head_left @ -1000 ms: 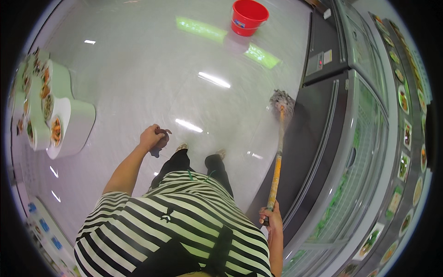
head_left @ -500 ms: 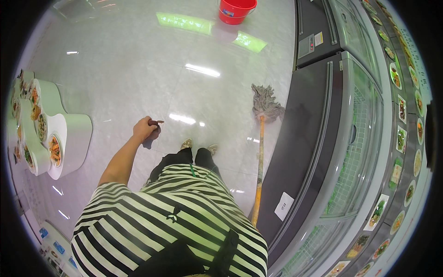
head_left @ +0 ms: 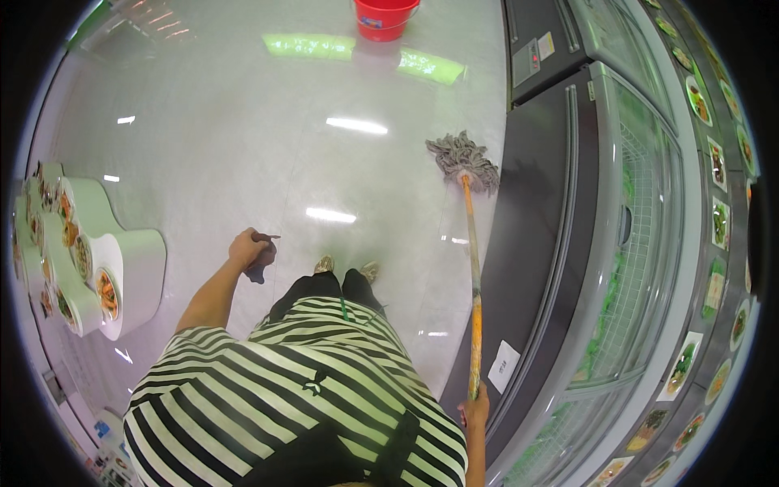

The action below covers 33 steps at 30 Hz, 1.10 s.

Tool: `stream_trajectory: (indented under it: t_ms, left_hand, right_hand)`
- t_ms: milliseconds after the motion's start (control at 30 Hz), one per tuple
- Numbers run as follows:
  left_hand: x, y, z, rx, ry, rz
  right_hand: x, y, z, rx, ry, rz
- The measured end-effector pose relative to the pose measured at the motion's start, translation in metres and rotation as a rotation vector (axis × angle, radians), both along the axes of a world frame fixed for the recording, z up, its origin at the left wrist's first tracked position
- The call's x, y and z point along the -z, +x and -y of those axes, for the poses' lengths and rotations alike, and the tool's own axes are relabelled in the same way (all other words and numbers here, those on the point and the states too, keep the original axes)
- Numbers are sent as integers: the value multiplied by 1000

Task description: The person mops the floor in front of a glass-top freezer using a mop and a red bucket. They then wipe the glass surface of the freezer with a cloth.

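Note:
At the right, my right hand (head_left: 474, 406) is closed round the lower part of the mop (head_left: 473, 268), on its worn orange and yellow handle. Away from me the handle runs up to a grey string mop head (head_left: 464, 161), which rests on the floor beside the dark cabinet. My left hand (head_left: 246, 246), held out over the floor, has its fingers curled round a dark brown thing (head_left: 264, 238) with a thin tip. Its kind I cannot make out. Just below that hand shows a dark greyish patch, either part of the held thing or a shadow.
Along my right stands a dark grey refrigerated cabinet (head_left: 535, 203) with glass doors; dish pictures line its far side. A red bucket (head_left: 380, 20) stands on the shiny floor (head_left: 243, 138) ahead. A white wavy display stand (head_left: 144, 268) with food plates is at left.
My right hand has come into view, gripping the mop handle. The mop head has shifted slightly away from me. My left hand keeps its dark thing.

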State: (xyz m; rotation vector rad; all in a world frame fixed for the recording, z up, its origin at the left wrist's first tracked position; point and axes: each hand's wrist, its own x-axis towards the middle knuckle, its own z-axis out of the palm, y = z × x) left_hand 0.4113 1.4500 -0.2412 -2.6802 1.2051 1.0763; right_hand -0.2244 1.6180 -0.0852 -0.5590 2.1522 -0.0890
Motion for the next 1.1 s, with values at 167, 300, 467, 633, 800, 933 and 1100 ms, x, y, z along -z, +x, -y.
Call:
stream_trajectory:
  t_ms: [167, 300, 467, 633, 800, 933, 1100]
  left_hand:
    - [-16, -13, 51, 50, -142, 32]
    - [-33, -17, 80, 41, -177, 17]
    - [-31, -9, 91, -64, -93, 88]
    - [-19, -3, 134, -170, 43, 129]
    - [-18, 5, 255, -214, 31, 43]
    - [-34, 7, 378, -128, -133, 59]
    - [-53, -2, 542, -71, -273, 33]
  right_hand:
    - [117, -40, 52, -185, -177, -20]
    - [136, -23, 170, -212, -129, -19]
    - [115, 7, 318, -259, -74, -30]
    - [120, 16, 447, -255, -85, 56]
    - [130, 30, 572, -276, -93, 82]
    - [122, 42, 679, -286, -54, 100]
    - [147, 47, 804, -415, -143, 8]
